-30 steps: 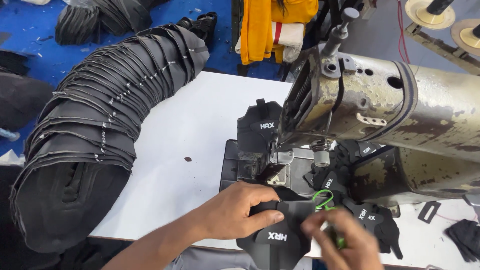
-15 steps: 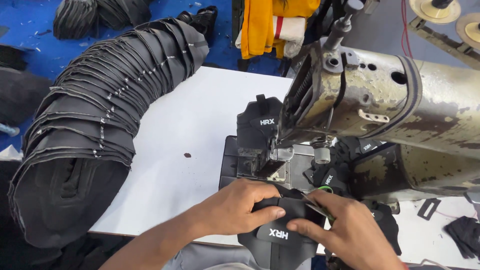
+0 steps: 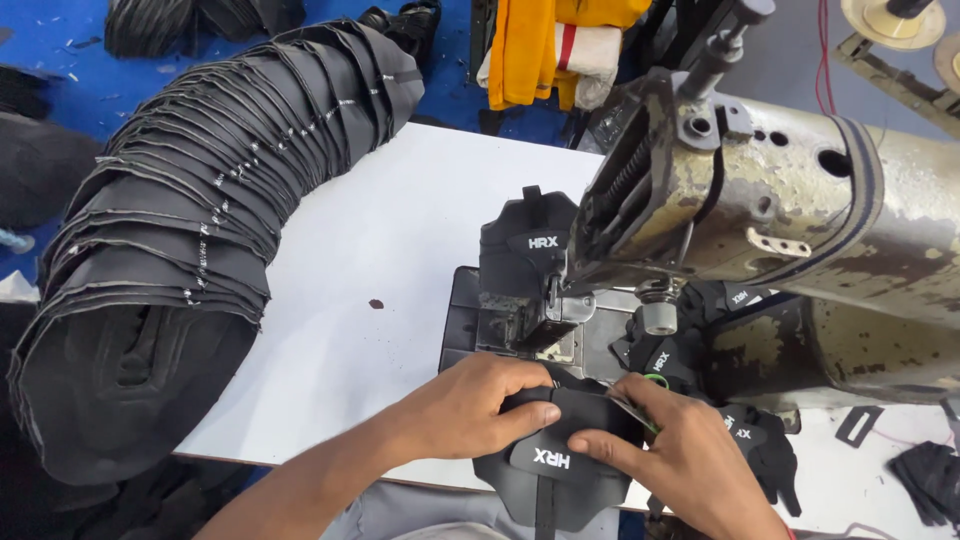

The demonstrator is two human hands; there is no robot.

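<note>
Dozens of black cut pieces sit in one long curved stack [image 3: 200, 250] along the left of the white bench [image 3: 400, 260], the biggest thing in view and unmoved over the last second. Next in size is the worn metal sewing machine [image 3: 790, 210], its head hanging over the plate at the bench's right; a sewn black piece with a white logo [image 3: 525, 255] stands behind the needle, same as before.

What has changed is down at the near edge. A second ago the right hand [image 3: 690, 460] was pinching small green-handled snips [image 3: 655, 382] over the work; now it lies flat, fingers spread, pressing the right side of the black piece [image 3: 555, 460], with only a sliver of green showing by the fingers, and whether they are in its grip I cannot tell. The left hand [image 3: 470, 405] has slid forward and its grip pins the piece's top left edge. To my eye, trimming has given way to lining the piece up just before the presser foot.
</note>
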